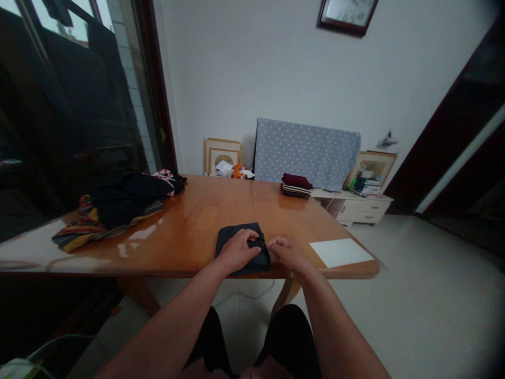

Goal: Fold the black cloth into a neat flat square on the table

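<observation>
A folded dark garment [232,230] lies near the front edge of the wooden table; its exact kind I cannot tell. My left hand [240,248] rests on top of it, with thumb and fingers apart over a bunched part of the cloth. At the garment's right edge, my right hand [286,251] has its fingers closed in a pinch on the cloth. The fingertips are small and partly hidden there.
A loose heap of dark and striped clothes [130,197] covers the table's left side. Toward the back right stands a folded stack [296,184] with maroon on top. A white sheet [341,252] lies at the right front corner of the wooden table [197,210].
</observation>
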The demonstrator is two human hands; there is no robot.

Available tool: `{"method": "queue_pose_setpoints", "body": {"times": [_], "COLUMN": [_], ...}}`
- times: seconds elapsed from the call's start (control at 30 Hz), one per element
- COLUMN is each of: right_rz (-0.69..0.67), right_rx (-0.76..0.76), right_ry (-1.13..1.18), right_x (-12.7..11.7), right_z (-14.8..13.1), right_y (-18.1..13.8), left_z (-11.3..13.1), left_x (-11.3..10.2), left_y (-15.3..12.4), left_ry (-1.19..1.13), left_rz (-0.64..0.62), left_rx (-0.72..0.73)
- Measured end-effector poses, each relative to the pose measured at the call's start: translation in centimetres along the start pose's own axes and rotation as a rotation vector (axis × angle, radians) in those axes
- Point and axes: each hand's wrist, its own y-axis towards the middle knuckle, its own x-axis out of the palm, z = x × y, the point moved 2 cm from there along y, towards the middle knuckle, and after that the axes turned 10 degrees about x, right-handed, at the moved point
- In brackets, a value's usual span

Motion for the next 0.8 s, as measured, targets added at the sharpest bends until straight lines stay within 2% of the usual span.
{"method": "queue_pose_setpoints", "body": {"times": [0.1,0.2,0.27,0.47,0.7,0.8], "right_rz": [0.091,0.105,0.082,0.079,-0.004,-0.027], "right_rx": [-0.024,-0.017,-0.019,0.035,0.081,0.049], "right_ry": [0.116,0.165,0.142,-0.119,-0.158,-0.120], "right_x": [0.0,0.5,1.0,1.7,1.8,1.9], "right_z": [-0.3,-0.7,-1.0,-1.2,-1.5,-1.7], "right_y": [1.1,2.4,3.3,5.3,6.5,6.6], "left_z": [0.0,-0.4,-0.6,-0.7,-0.2,-0.1], "left_x": [-0.2,-0.2,-0.1,-0.2,-0.1,0.0], "left_y": [-0.2,-0.2,-0.3,-0.4,-0.5,-0.6], "left_ry": [0.038,0.039,0.048,0.058,0.106,0.126], "left_rz": [0.052,0.091,0.092,0.069,0.034,0.021], "left_rx": [-0.006,-0.010,0.007,0.015,0.040,0.056]}}
